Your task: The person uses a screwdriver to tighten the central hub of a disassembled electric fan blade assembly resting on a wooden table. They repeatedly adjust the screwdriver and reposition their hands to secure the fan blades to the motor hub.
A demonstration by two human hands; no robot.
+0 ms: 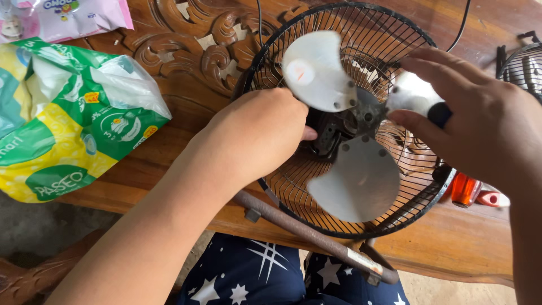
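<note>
A round black wire fan guard (293, 197) lies on a carved wooden table (169, 141). Inside it sits a metal fan blade (358, 181) with three grey vanes around a dark hub (361, 113). My left hand (257, 135) reaches into the guard and is curled around the dark motor part behind the hub. My right hand (480, 124) hovers over the right side of the guard; its fingers pinch a small dark blue piece (439, 114) beside the right vane.
A green and yellow plastic pack (62, 118) lies at the left, a pink pack (73, 14) behind it. A rusty metal bar (305, 231) runs under the guard at the table's front edge. An orange object (466, 189) and another wire guard (522, 65) sit at right.
</note>
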